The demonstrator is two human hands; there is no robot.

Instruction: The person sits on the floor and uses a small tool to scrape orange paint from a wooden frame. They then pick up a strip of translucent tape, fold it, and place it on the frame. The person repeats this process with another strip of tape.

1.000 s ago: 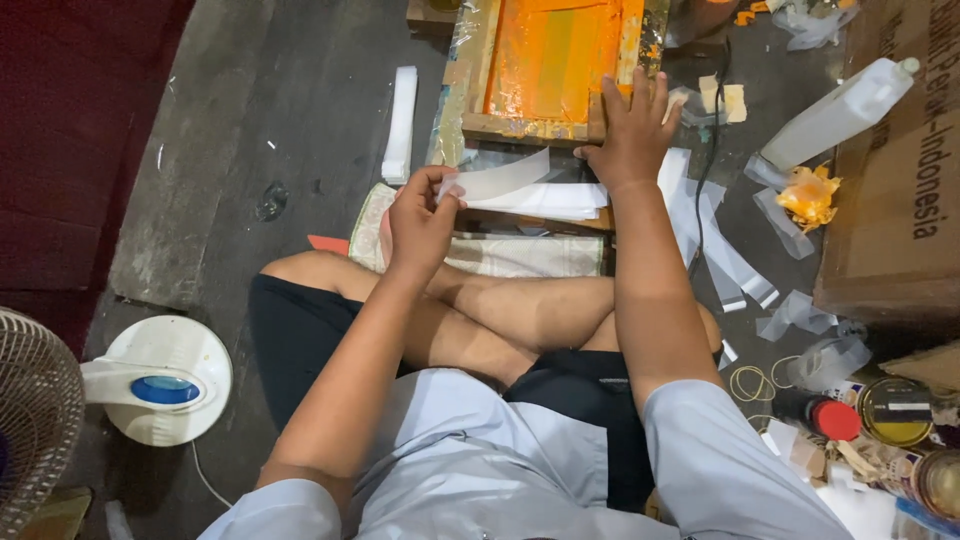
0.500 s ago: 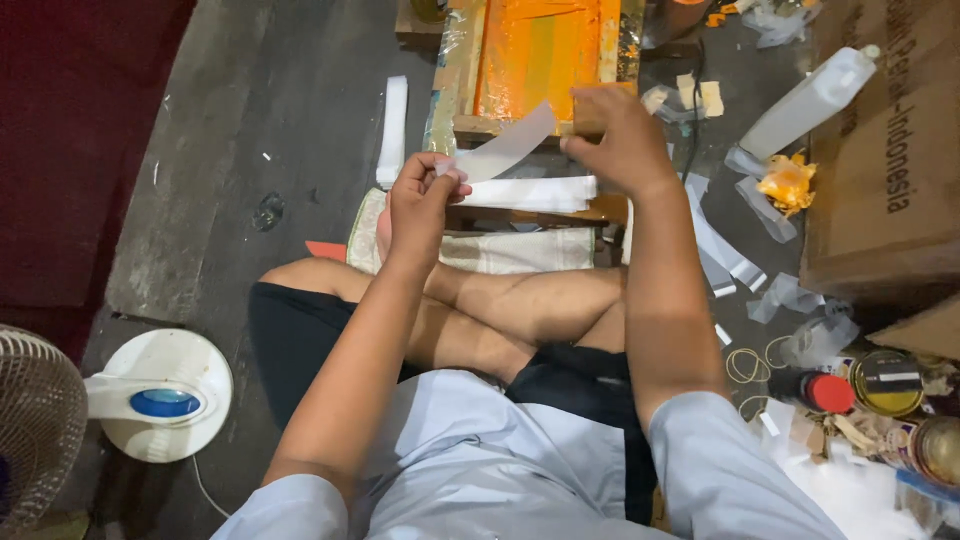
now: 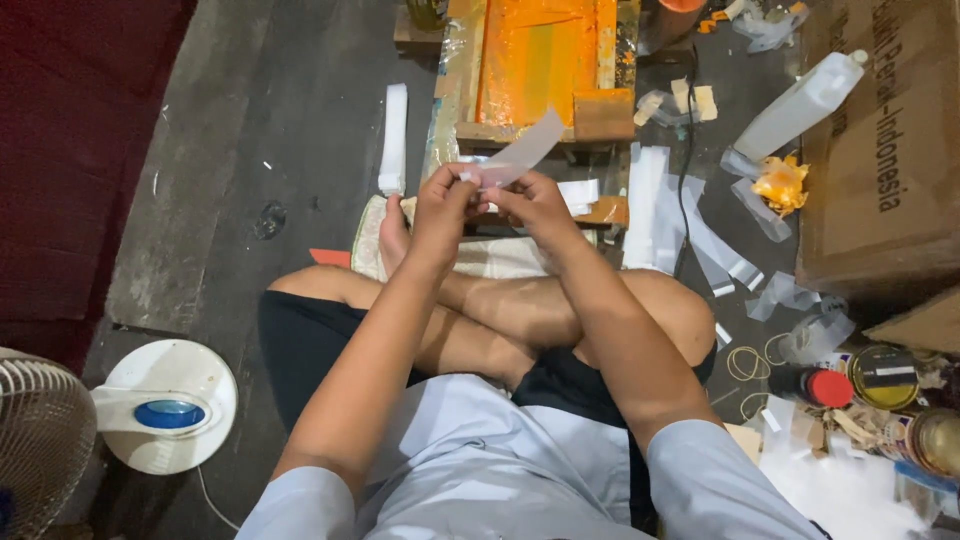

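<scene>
Now a thin translucent plastic strip (image 3: 520, 155) is pinched between the left hand (image 3: 440, 205) and the right hand (image 3: 535, 205), raised above the crossed legs, just before the orange-stained wooden printing frame (image 3: 540, 65). Apparently it is unprinted. More pale strips (image 3: 690, 215) are scattered on the grey floor (image 3: 290, 120), beside a white plastic bottle (image 3: 800, 100); nothing blocks the frame.
</scene>
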